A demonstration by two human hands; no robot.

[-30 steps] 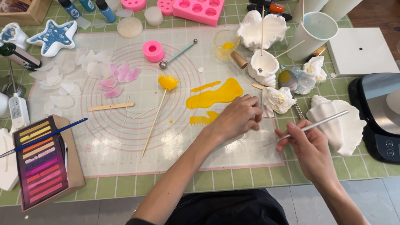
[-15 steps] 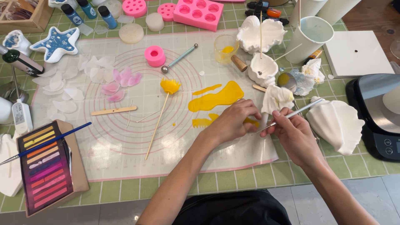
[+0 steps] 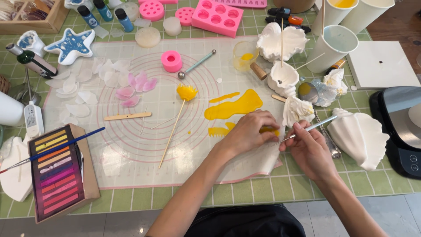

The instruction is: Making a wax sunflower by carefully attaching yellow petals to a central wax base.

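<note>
Both hands have closed in on each other since half a second ago, and the head camera now looks more squarely down on the mat.

From the head view, the left hand (image 3: 250, 131) lies curled, fingers narrow, pinching a small yellow piece (image 3: 268, 130) against the silicone mat (image 3: 131, 149). The right hand (image 3: 309, 147) is closed round a thin metal tool (image 3: 313, 127), whose tip touches that yellow piece just beside the left fingertips. The work sits near the mat's right edge, where the corner of the mat lifts a little under the left wrist. Just above it lies a yellow spill (image 3: 234, 105); a white shell flower (image 3: 297, 109) stands close behind the tool. A large white shell (image 3: 359, 136) crowds the right side, near the black scale (image 3: 401, 127). Open mat lies to the left, between the hands and the yellow flower on a stick (image 3: 186, 93); the pastel box (image 3: 57, 171) sits well apart at the left edge.
</note>
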